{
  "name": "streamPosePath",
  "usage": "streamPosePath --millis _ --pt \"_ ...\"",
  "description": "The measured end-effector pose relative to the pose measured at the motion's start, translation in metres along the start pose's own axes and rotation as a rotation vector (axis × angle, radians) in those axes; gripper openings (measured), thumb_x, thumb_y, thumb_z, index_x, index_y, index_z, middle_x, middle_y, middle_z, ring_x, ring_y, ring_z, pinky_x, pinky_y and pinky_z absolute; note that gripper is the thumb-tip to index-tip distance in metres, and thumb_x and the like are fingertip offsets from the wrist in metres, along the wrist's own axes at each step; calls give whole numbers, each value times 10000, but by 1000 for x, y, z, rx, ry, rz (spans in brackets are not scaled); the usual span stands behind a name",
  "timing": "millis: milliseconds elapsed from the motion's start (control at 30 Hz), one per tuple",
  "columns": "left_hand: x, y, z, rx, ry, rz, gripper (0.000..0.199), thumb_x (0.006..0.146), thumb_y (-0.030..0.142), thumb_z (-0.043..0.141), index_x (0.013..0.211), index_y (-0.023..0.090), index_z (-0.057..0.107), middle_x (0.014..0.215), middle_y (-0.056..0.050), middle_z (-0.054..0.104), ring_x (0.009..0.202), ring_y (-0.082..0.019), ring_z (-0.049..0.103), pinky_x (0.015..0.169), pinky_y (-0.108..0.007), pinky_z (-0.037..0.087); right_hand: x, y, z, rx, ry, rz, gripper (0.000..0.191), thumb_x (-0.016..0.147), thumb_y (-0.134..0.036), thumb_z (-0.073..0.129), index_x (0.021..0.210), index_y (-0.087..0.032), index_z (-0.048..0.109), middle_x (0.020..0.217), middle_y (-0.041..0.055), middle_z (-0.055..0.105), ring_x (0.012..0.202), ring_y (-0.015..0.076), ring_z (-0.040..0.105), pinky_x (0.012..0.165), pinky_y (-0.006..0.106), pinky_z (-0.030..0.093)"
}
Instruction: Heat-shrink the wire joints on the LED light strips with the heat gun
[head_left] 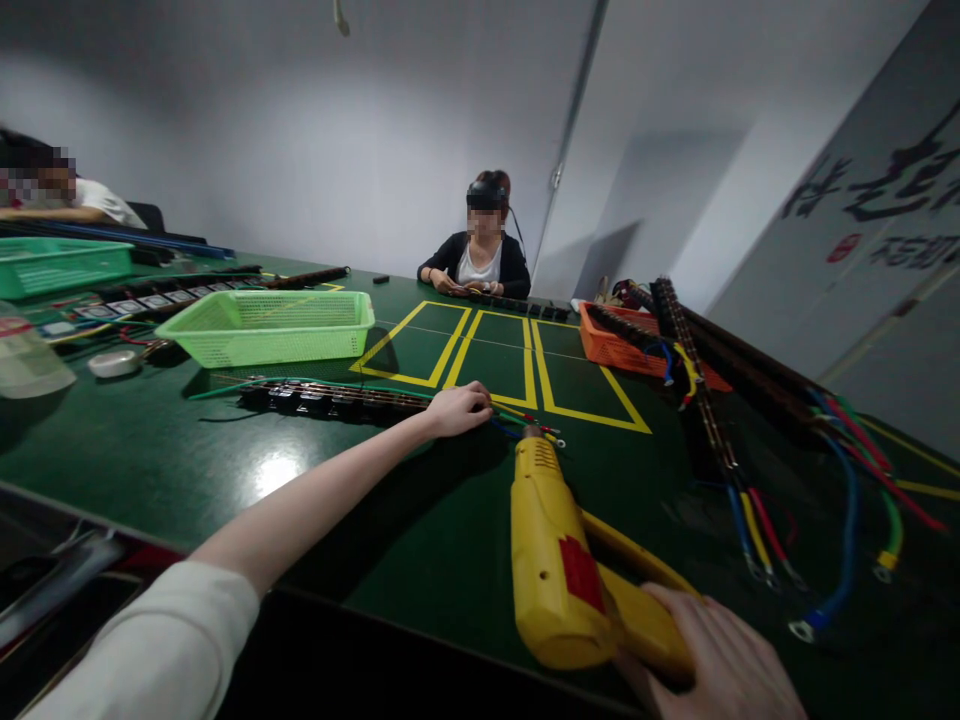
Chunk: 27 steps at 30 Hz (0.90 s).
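Observation:
My right hand [727,650] is wrapped round the handle of a yellow heat gun [551,560] with a red patch on its side. Its nozzle points away from me, close to thin coloured wires [517,427] that end in ring terminals. My left hand [459,410] is closed on the right end of a long dark busbar strip [337,397] with copper-coloured rods and a green wire along it. The wires come out past my left fingers. Exactly which part those fingers pinch is hidden.
A light green basket [277,335] stands behind the strip. At right, more strips with lugged cables [697,380] lie by an orange basket [622,345]. Yellow tape [491,350] marks the green table [172,460]. A person [480,255] sits opposite; another person [97,200] is far left.

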<state>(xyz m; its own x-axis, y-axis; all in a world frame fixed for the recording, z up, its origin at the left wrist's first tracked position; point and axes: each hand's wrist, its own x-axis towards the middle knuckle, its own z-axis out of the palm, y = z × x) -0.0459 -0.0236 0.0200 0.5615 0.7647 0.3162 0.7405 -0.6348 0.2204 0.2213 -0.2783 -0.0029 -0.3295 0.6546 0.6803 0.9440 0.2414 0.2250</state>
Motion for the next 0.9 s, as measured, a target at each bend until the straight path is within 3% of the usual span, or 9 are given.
streamPosePath --millis 233,367,600,900 --pt "0 -3 2 8 14 39 211 864 343 476 915 216 637 1149 3 552 842 -138 605 780 -262 472 10 -42 5 37 0 30 499 817 -585 515 978 -118 587 852 103 672 840 261 609 886 414 368" --pt "-6 3 4 37 65 44 180 873 300 468 928 200 607 1129 -14 553 936 -159 582 860 -323 426 14 -55 5 62 24 61 456 846 -547 494 988 -122 579 867 99 679 829 248 612 898 421 365" --pt "-18 24 21 80 305 -86 174 894 284 455 877 192 601 1086 -40 558 1042 -202 489 1027 -431 266 16 -54 6 65 -26 108 486 822 -580 518 1008 -135 575 890 84 682 861 246 617 904 418 363" --pt "-18 24 23 32 333 -111 193 896 304 462 861 196 618 1058 -26 574 1007 -188 505 962 -390 323 13 -36 4 23 -40 116 486 834 -601 466 963 -144 576 837 79 673 808 241 618 879 411 377"
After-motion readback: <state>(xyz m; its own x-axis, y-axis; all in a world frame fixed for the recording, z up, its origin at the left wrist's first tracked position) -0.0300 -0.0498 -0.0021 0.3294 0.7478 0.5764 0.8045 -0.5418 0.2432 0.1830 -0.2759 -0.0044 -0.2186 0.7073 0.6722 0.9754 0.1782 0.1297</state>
